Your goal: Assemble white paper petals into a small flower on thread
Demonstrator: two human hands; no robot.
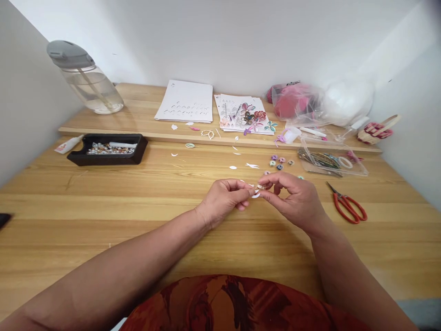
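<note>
Well, my left hand (228,197) pinches a small white piece (255,195) above the desk (144,202), while my right hand (299,201) grips a tiny golden bit (261,186), left of the red-handled tool (342,197).

A craft desk (113,197) with beads (98,148) and snips (342,198).
</note>
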